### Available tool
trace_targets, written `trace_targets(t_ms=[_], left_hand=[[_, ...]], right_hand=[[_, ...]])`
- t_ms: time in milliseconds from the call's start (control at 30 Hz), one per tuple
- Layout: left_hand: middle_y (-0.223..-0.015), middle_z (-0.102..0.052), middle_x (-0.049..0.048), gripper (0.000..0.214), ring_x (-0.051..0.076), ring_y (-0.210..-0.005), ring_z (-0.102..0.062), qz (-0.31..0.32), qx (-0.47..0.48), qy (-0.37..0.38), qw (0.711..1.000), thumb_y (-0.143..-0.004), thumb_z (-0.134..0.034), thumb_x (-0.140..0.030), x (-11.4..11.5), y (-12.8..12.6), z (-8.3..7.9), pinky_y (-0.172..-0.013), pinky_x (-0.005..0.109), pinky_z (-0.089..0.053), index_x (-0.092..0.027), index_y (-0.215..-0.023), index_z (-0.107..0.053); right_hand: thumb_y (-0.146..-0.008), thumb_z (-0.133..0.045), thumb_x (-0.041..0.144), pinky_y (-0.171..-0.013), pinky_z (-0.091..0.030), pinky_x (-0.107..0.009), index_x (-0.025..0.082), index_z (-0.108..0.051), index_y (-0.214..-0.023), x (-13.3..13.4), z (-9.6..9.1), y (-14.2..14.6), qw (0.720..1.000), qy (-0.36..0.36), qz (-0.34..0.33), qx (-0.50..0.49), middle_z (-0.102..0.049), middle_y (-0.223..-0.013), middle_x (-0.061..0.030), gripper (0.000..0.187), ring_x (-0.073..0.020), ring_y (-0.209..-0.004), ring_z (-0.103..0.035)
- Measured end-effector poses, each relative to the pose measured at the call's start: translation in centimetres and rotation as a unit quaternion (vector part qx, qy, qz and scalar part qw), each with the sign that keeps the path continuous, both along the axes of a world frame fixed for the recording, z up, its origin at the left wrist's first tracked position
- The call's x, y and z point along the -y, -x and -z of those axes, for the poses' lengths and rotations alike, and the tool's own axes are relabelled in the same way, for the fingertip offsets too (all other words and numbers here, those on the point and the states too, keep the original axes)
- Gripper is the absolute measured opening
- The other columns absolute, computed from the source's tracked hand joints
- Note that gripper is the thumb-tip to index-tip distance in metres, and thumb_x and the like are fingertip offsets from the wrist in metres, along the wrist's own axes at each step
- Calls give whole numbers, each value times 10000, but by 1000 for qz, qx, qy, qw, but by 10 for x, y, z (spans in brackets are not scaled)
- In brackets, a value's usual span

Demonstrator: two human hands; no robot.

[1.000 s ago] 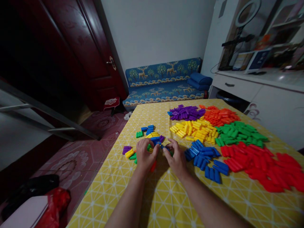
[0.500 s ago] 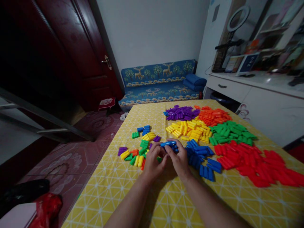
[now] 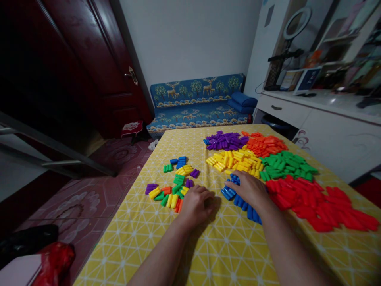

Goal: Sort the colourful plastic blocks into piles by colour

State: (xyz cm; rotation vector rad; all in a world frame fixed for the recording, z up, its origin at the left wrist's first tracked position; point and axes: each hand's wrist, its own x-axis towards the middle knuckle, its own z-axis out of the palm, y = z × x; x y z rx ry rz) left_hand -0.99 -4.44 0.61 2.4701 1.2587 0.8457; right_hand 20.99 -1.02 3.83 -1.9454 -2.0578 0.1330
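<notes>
My right hand reaches over the pile of blue plastic blocks, which look like short tubes joined side by side. Its thumb and fingers close around a blue block at the pile's far end; the hand hides part of the heap. My left hand rests loosely curled on the table, with no block showing in it. Just left of it lies a loose mixed group, including green blocks, yellow blocks and an orange block.
Sorted piles of purple blocks, orange blocks, yellow blocks, green blocks and red blocks spread over the right side. A yellow patterned tablecloth covers the table. Beyond stands a blue sofa.
My hands were together around a blue block; now they are apart. The right hand has moved right with blue to the blue pile, while the left has stayed near the mixed blocks.
</notes>
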Motion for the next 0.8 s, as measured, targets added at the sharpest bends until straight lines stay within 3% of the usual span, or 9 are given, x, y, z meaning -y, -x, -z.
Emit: trace_targets(t_ms=[133, 233, 367, 500, 600, 700, 800], left_hand=[[-878, -690, 56, 144, 185, -845, -611, 0, 3, 4, 1000, -764, -662, -216, -2, 1, 4, -761, 291, -470, -206, -901, -707], [-883, -690, 53, 138, 182, -840, -609, 1, 5, 10, 1000, -774, -653, -213, -2, 1, 3, -757, 288, -470, -207, -900, -708], [-892, -695, 53, 146, 183, -842, -611, 2, 13, 10, 1000, -767, -662, -199, -1, 0, 2, -755, 289, -470, -203, -903, -713], [-885, -697, 55, 136, 184, -843, -614, 4, 16, 14, 1000, -773, -670, -196, -1, 1, 0, -763, 291, -472, -198, -901, -715], [-894, -698, 53, 136, 183, -848, -615, 1, 16, 15, 1000, -769, -675, -192, 0, 1, 0, -768, 288, -471, -199, -898, -717], [-883, -697, 52, 124, 178, -836, -614, -4, 16, 11, 1000, -781, -657, -196, 0, 1, -1, -755, 282, -468, -201, -889, -719], [-846, -688, 49, 120, 175, -803, -609, -7, 11, 9, 1000, -773, -647, -193, -1, 1, 0, -719, 273, -458, -198, -869, -718]], right_hand=[[-941, -447, 547, -664, -395, -321, 202, -700, -955, -2, 3, -2, 999, -19, 44, -3, -691, -934, -114, 428, -255, -837, -655], [-962, -456, 465, -691, -417, -329, 183, -696, -1035, -1, -2, 1, 991, -104, 84, -27, -668, -964, -126, 378, -256, -865, -636], [-941, -535, 333, -831, -435, -359, 234, -664, -1193, 5, -6, 20, 980, -194, -4, -35, -637, -1112, -111, 300, -258, -1011, -588], [-886, -627, 332, -924, -414, -459, 282, -713, -1113, 11, 6, 38, 986, -132, -104, 19, -645, -1198, -97, 248, -300, -1105, -545], [-883, -629, 404, -996, -353, -583, 266, -740, -1051, 10, 14, 37, 988, -109, -106, 31, -657, -1229, -103, 244, -340, -1166, -522], [-897, -612, 360, -1038, -261, -685, 248, -761, -919, 9, 14, 35, 989, -122, -81, 1, -691, -1182, -89, 187, -355, -1171, -531], [-900, -582, 258, -1069, -304, -626, 208, -742, -854, 10, 10, 46, 975, -173, -102, -93, -704, -1117, -97, 174, -320, -1141, -560]])
